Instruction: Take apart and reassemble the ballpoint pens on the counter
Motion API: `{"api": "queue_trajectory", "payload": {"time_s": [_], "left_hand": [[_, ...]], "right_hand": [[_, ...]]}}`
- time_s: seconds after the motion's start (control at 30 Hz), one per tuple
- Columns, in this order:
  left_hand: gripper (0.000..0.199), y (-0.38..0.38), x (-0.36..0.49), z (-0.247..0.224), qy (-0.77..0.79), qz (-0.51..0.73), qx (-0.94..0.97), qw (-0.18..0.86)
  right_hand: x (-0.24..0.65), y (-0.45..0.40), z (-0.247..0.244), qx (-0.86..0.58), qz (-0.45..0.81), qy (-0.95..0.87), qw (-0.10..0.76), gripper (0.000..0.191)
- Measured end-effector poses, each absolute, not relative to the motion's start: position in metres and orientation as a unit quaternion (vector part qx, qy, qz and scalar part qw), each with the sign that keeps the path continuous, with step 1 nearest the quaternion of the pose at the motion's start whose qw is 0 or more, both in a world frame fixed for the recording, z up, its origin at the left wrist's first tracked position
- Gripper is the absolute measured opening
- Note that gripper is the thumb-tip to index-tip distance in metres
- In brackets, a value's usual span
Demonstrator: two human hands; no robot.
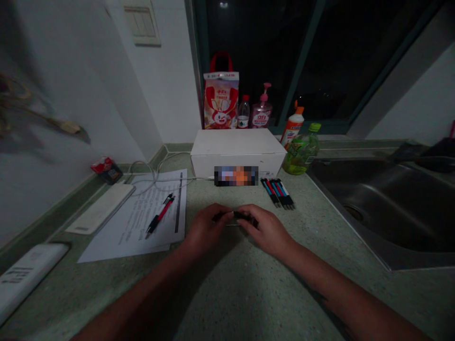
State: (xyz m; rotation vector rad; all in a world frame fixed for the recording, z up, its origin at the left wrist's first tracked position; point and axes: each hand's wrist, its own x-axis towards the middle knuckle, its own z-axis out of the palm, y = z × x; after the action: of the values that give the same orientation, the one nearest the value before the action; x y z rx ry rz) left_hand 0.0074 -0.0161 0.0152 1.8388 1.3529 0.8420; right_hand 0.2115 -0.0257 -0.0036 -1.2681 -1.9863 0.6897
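My left hand [209, 227] and my right hand [263, 228] meet above the counter, both closed. Between the left fingertips is a dark pen part [219, 216]. The right fingertips pinch another black pen part [241, 215], its end close to the left one; whether the two are joined I cannot tell. Just below the fingertips shows a thin pale rod [232, 225], partly hidden by the hands. To the right lies a row of several pens [278, 193] with black, red, blue and white parts. A red and black pen [160, 216] rests on printed paper [142, 227] at left.
A phone [236, 175] with a cable leans against a white box [238, 142]. Bottles, including a green one [302, 151], stand behind and beside it. A sink [386, 265] is at right. White power banks [101, 208] and a small red-black packet [106, 169] lie at left.
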Motion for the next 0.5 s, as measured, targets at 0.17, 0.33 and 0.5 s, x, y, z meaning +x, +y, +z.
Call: {"api": "queue_trajectory", "payload": {"time_s": [0.17,0.33,0.5], "left_hand": [[0.019,-0.017,0.005,0.019,0.53,0.316,0.723,0.31],[0.028,-0.012,-0.007,0.027,0.552,0.22,0.781,0.193],[0.03,-0.005,-0.015,0.031,0.57,0.008,0.818,0.074]], "right_hand": [[0.21,-0.024,-0.008,-0.48,0.245,-0.774,0.332,0.02],[0.213,-0.024,-0.008,-0.453,0.194,-0.825,0.275,0.018],[0.214,-0.027,-0.006,-0.428,0.169,-0.861,0.216,0.017]]}}
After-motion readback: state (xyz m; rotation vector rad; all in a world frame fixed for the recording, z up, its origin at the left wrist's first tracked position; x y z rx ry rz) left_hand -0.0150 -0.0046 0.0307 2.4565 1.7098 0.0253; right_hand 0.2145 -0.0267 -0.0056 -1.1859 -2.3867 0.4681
